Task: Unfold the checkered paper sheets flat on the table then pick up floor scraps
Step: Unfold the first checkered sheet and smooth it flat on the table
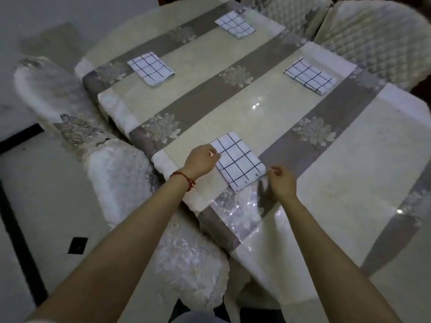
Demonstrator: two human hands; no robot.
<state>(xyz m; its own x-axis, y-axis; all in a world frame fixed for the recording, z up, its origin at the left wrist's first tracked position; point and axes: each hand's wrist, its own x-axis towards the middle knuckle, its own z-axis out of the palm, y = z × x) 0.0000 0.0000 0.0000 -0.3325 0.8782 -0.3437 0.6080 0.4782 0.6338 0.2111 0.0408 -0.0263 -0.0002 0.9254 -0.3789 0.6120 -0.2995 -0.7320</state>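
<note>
Several folded white sheets with a dark blue check lie on the table (268, 108). The nearest folded sheet (238, 160) sits by the front edge. My left hand (201, 162), a red string on its wrist, pinches that sheet's left edge with fingertips. My right hand (282, 180) hovers just right of the sheet's near corner, fingers curled with nothing in them; whether it touches the paper I cannot tell. Other folded sheets lie at the left (151, 68), the right (309, 75) and the far end (235, 24).
The table carries a beige and grey runner cloth under clear plastic. Padded chairs stand at the left (70, 117), the near left (177, 248) and the far right (377, 43). A small dark square (77, 245) lies on the pale tiled floor at lower left.
</note>
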